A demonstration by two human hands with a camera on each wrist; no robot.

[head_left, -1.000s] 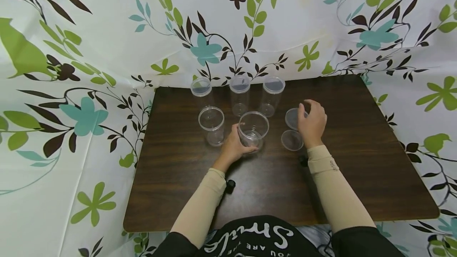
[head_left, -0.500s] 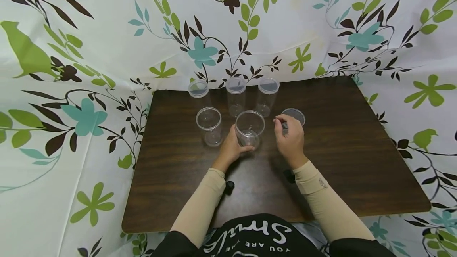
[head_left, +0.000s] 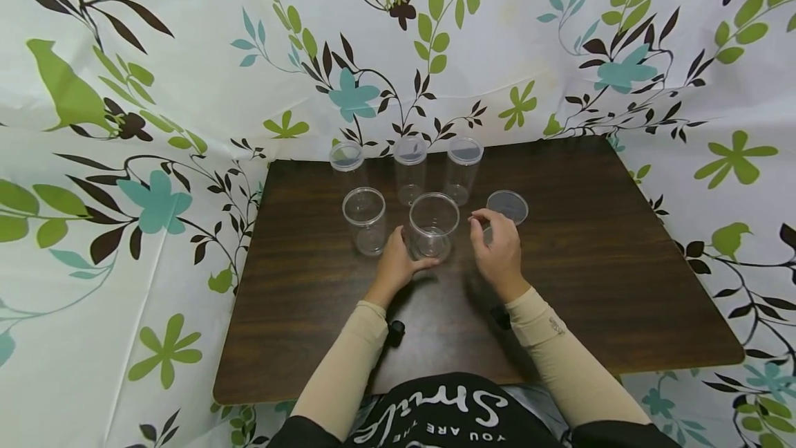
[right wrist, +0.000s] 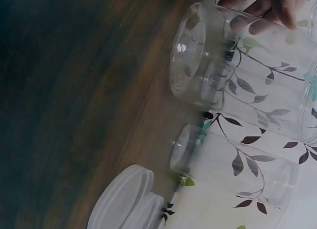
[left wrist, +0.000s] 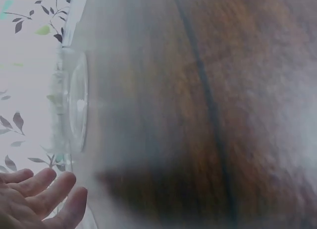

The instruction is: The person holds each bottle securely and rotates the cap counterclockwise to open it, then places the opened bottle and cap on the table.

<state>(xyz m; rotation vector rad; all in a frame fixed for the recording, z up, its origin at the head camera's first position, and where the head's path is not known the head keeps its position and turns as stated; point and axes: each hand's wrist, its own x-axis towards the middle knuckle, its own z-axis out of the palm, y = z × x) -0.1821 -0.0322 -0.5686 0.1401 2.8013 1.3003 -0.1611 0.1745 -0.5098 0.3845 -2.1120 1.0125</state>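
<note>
The left hand (head_left: 394,263) curved round a lidless jar (head_left: 433,232) on the table (head_left: 597,282); the right hand (head_left: 501,251), loosely bent beside it, apparently held nothing; the step looked like steadying, and the next move probably called for pinching a nearby lid (head_left: 508,205).

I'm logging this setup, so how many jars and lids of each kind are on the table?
Lidded jars: 3
Open jars: 2
Loose lids: 2
Total: 7, counting each lidded jar once
</note>
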